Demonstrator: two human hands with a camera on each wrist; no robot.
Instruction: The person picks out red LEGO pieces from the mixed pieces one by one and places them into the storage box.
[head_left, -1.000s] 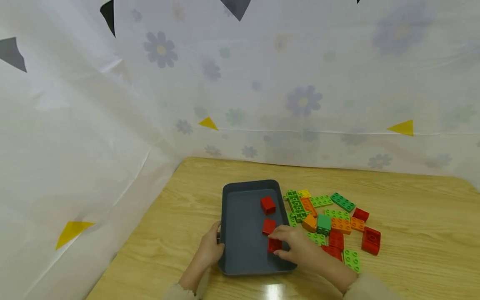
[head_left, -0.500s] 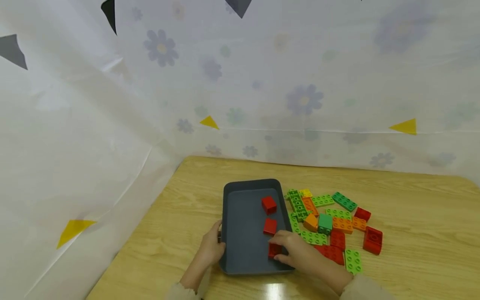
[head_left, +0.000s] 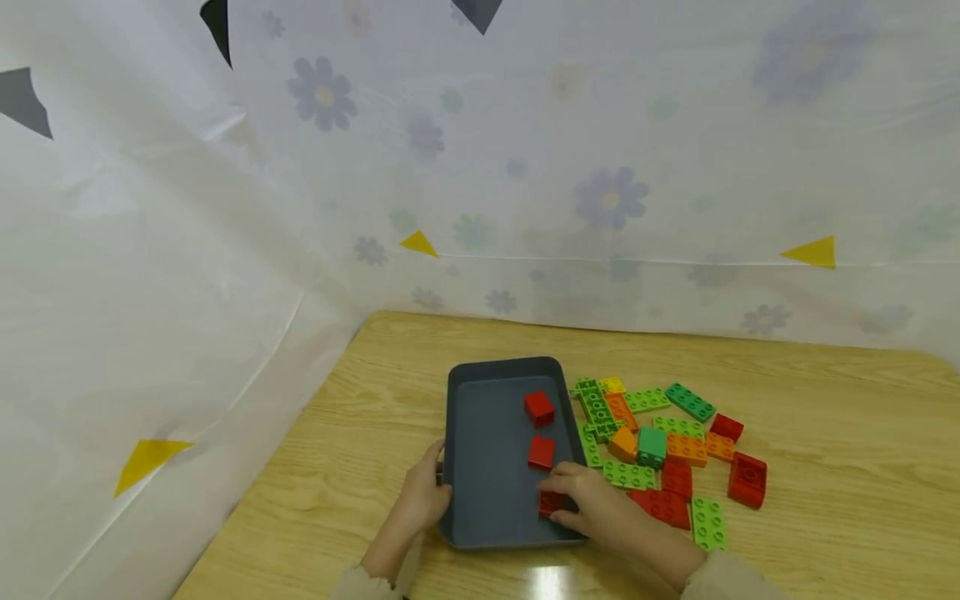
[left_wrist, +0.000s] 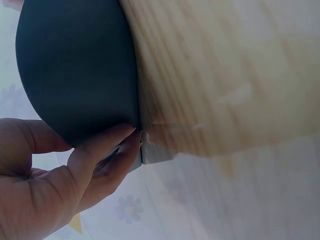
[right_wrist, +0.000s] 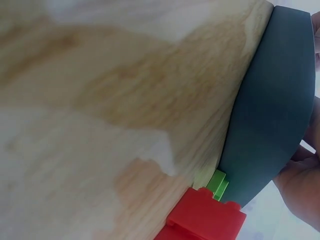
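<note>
A dark grey rectangular tray (head_left: 487,475) lies on the wooden table. My left hand (head_left: 422,493) grips its left side, thumb at the rim and fingers against the outer wall; the left wrist view shows those fingers (left_wrist: 102,145) at the tray's lower edge. Over the tray's near right corner, my right hand (head_left: 592,504) pinches a red toy brick (head_left: 549,504), partly covered by the fingers. Farther up the tray sit two more red bricks, one (head_left: 542,452) in the middle and another (head_left: 539,408) beyond it. In the right wrist view my right hand (right_wrist: 300,185) is partly hidden behind the tray wall.
Right of the tray lie several loose bricks: a green lattice-like piece (head_left: 596,410), orange bricks (head_left: 686,449), a teal brick (head_left: 651,447), light green plates (head_left: 708,523) and red bricks (head_left: 747,480). A patterned white sheet (head_left: 525,167) hangs behind the table and along its left side.
My right hand has moved slightly toward me inside the tray, with the red brick between its fingers. More of the bricks beside it now show. My left hand keeps its grip on the tray.
</note>
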